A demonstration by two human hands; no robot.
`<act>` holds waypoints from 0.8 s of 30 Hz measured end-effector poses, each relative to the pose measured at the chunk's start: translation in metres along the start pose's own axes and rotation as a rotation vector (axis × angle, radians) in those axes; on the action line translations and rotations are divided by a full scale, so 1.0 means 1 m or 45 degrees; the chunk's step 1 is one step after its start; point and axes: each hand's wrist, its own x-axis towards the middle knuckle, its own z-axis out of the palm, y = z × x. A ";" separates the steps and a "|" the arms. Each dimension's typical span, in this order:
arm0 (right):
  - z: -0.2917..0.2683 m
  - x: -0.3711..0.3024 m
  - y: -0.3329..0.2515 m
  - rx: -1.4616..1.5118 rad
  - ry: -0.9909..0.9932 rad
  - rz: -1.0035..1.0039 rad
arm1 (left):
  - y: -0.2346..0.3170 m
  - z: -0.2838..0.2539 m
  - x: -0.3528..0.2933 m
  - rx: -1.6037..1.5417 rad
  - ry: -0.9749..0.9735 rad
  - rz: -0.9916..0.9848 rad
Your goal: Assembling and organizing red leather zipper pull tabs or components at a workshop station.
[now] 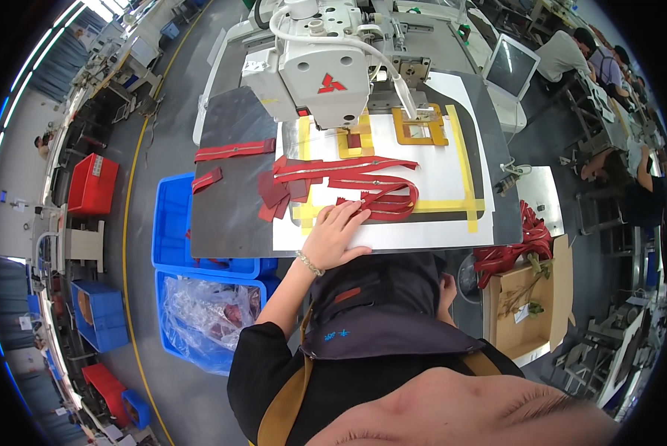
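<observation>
My left hand (339, 235) lies on the near edge of the work table, its fingers stretched over the end of a curved red zipper (402, 201). At my right side, next to the dark apron (378, 297), my right hand (446, 291) shows only in part; its fingers are mostly hidden. Another red zipper (348, 169) stretches across the white sheet (423, 236). Beside it is a small pile of dark red fabric pieces (274, 197). Farther left lie a folded zipper strip (234, 150) and a short zipper piece (207, 181).
A white sewing machine head (322, 82) overhangs the table, with a yellow clamp frame (441, 130) beneath. Blue bins (171, 215) stand left of the table. To the right are a red zipper heap (523, 245) and a cardboard box (564, 290). Several people work at far right.
</observation>
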 end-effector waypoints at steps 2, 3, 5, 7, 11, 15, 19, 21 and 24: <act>-0.012 -0.014 -0.047 0.074 -0.071 -0.099 | 0.000 -0.002 -0.008 0.024 0.038 0.024; -0.018 -0.018 -0.057 -0.005 -0.034 -0.298 | -0.001 0.001 -0.005 0.019 0.030 0.024; -0.029 -0.027 -0.083 -0.086 -0.006 -0.495 | -0.002 0.005 -0.001 0.001 0.026 0.080; -0.035 -0.032 -0.114 -0.248 0.103 -0.782 | -0.004 0.003 0.000 -0.023 0.041 0.074; -0.037 -0.040 -0.164 -0.162 0.150 -1.141 | -0.028 -0.007 -0.010 0.085 0.345 -0.133; -0.040 -0.044 -0.226 -0.068 0.170 -1.423 | -0.062 -0.030 -0.020 0.167 0.411 -0.342; -0.037 -0.037 -0.276 0.051 0.211 -1.674 | -0.066 -0.038 -0.009 0.110 0.454 -0.423; -0.032 -0.030 -0.301 0.085 0.132 -1.744 | -0.060 -0.036 0.003 0.020 0.408 -0.377; -0.024 -0.015 -0.334 0.064 0.105 -1.723 | -0.060 -0.033 0.024 0.086 0.405 -0.225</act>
